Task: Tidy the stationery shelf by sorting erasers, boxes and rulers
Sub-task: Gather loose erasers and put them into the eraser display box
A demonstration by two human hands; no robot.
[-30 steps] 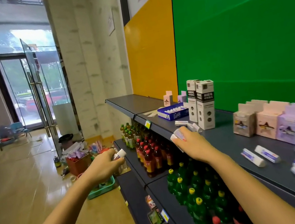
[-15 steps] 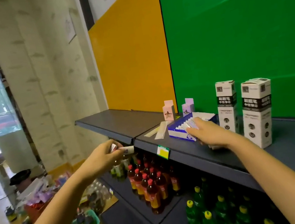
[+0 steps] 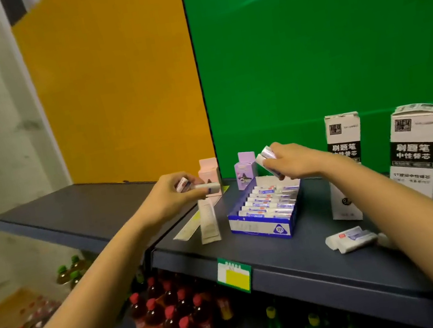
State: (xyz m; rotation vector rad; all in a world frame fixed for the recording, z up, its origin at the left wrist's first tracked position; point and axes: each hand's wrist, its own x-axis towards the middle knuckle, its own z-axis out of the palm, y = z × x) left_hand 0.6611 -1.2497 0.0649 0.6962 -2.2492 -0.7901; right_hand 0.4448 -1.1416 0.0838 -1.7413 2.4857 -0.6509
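**Both hands loaded over the eraser box**

Centre frame, the left hand pinches its wrapped erasers in curled fingers, just left of the blue display box. The right hand clutches an eraser bunch above the box's far end. Those rows look tightly packed, so a hurried drop could bounce one onto the shelf or over its front edge. The loose erasers lie lower right, beside the right forearm, and one careless sweep might knock them off. The rulers lie left of the box.
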